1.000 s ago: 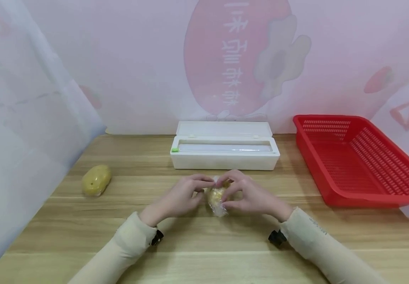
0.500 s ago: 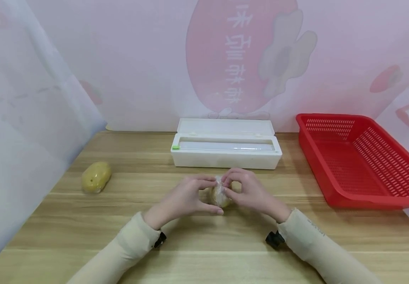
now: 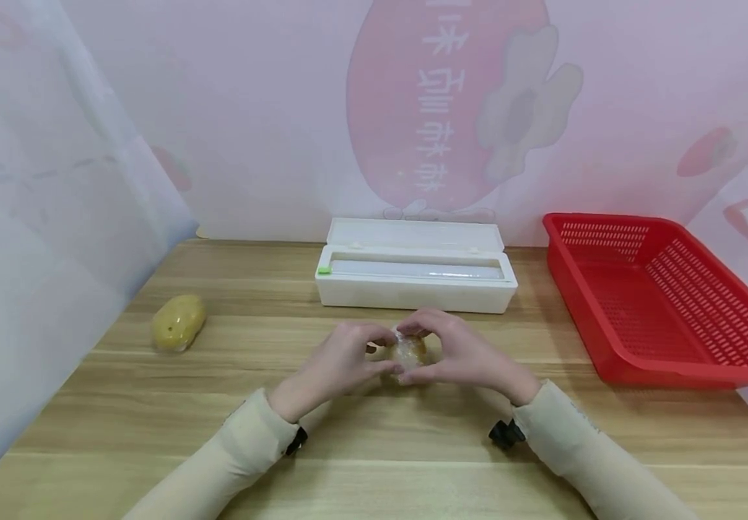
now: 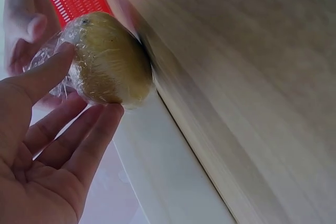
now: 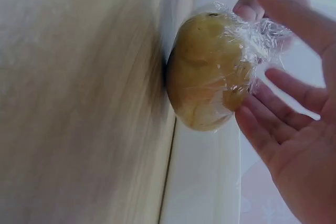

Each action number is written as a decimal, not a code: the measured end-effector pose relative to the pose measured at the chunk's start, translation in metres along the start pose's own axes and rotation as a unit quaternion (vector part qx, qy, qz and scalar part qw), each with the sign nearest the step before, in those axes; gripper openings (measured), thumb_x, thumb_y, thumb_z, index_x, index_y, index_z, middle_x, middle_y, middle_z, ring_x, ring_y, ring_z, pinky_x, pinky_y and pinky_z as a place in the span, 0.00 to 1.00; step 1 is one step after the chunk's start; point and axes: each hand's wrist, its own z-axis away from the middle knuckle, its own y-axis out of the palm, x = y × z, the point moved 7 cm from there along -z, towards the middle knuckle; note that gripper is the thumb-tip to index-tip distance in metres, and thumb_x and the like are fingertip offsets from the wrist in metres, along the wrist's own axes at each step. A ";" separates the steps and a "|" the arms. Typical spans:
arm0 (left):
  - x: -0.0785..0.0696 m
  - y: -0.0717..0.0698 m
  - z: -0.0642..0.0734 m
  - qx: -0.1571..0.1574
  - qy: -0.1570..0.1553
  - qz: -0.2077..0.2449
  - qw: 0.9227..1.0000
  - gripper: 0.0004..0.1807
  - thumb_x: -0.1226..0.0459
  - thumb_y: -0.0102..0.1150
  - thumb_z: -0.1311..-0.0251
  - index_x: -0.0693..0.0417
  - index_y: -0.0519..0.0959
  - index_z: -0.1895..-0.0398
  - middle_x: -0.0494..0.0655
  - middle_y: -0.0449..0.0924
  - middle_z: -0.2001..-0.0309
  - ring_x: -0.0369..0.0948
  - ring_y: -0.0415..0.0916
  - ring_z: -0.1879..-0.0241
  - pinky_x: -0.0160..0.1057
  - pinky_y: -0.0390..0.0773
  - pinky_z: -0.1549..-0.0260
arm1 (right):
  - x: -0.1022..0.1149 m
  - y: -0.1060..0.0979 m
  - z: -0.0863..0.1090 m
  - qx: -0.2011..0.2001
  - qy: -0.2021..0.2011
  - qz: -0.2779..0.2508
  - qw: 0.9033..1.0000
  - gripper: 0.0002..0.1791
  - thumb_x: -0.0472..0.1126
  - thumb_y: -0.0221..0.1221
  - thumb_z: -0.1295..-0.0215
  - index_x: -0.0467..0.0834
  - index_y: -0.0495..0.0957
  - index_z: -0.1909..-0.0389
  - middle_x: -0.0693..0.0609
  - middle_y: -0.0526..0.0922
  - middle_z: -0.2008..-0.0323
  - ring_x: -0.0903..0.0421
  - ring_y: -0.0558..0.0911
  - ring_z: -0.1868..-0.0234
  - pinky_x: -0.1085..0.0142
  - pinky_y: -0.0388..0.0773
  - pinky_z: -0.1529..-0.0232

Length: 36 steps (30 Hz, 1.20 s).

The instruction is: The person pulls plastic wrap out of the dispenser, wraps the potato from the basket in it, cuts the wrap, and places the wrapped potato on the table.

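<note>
A yellow potato (image 3: 409, 352) wrapped in clear cling film sits on the table between both hands. Film is bunched into a crumpled tuft (image 5: 262, 38) on its top. My left hand (image 3: 341, 359) holds it from the left, with the thumb on the film and fingertips against the side (image 4: 100, 69). From the right, my right hand (image 3: 455, 354) curves round it, fingertips (image 5: 242, 114) at its lower side and thumb over the tuft. Parts of the potato are hidden by the fingers in the head view.
Behind the hands stands a white cling film box (image 3: 413, 292), its lid raised and a roll inside. A second potato (image 3: 179, 323), shiny with film, lies at the left. The red plastic basket (image 3: 598, 339) stands at the right, by the wall.
Fingers of both hands shifted from gathering and pinching the film on top to surrounding the wrapped potato. The left thumb has drawn in against it, and the right hand has spread wider round it.
</note>
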 end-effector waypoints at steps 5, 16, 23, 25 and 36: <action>-0.002 0.000 -0.001 0.011 0.009 0.000 1.000 0.13 0.64 0.74 0.47 0.58 0.85 0.59 0.47 0.86 0.60 0.42 0.83 0.60 0.35 0.81 0.62 | -0.004 -0.002 -0.008 -0.026 -0.010 0.003 1.000 0.21 0.43 0.76 0.50 0.41 0.84 0.56 0.53 0.84 0.57 0.57 0.81 0.60 0.58 0.80 0.58; 0.009 -0.002 -0.001 0.030 -0.041 0.066 0.997 0.22 0.65 0.74 0.46 0.63 0.76 0.51 0.54 0.84 0.55 0.44 0.83 0.56 0.37 0.81 0.60 | -0.029 -0.001 -0.016 -0.037 0.136 -0.085 0.986 0.12 0.43 0.76 0.51 0.46 0.88 0.65 0.57 0.86 0.65 0.57 0.83 0.62 0.57 0.79 0.57; 0.001 -0.006 -0.005 0.041 0.018 0.041 0.998 0.19 0.68 0.72 0.45 0.61 0.80 0.49 0.52 0.85 0.55 0.45 0.84 0.58 0.39 0.81 0.60 | -0.031 -0.003 -0.014 -0.062 0.172 -0.102 0.978 0.04 0.39 0.74 0.47 0.47 0.90 0.70 0.58 0.87 0.65 0.58 0.85 0.61 0.60 0.80 0.59; 0.000 -0.006 -0.006 0.049 0.038 0.037 0.997 0.20 0.66 0.73 0.45 0.61 0.83 0.49 0.51 0.84 0.53 0.43 0.83 0.57 0.37 0.81 0.60 | -0.031 -0.004 -0.013 -0.067 0.167 -0.103 0.978 0.02 0.39 0.73 0.46 0.46 0.90 0.71 0.58 0.87 0.65 0.59 0.85 0.60 0.59 0.80 0.59; 0.000 -0.005 -0.015 0.077 0.047 -0.023 0.996 0.22 0.59 0.77 0.52 0.63 0.86 0.56 0.53 0.84 0.56 0.43 0.82 0.60 0.34 0.81 0.65 | -0.026 -0.003 -0.007 0.032 0.055 -0.062 0.996 0.15 0.41 0.71 0.41 0.47 0.86 0.52 0.57 0.83 0.48 0.59 0.78 0.44 0.53 0.73 0.44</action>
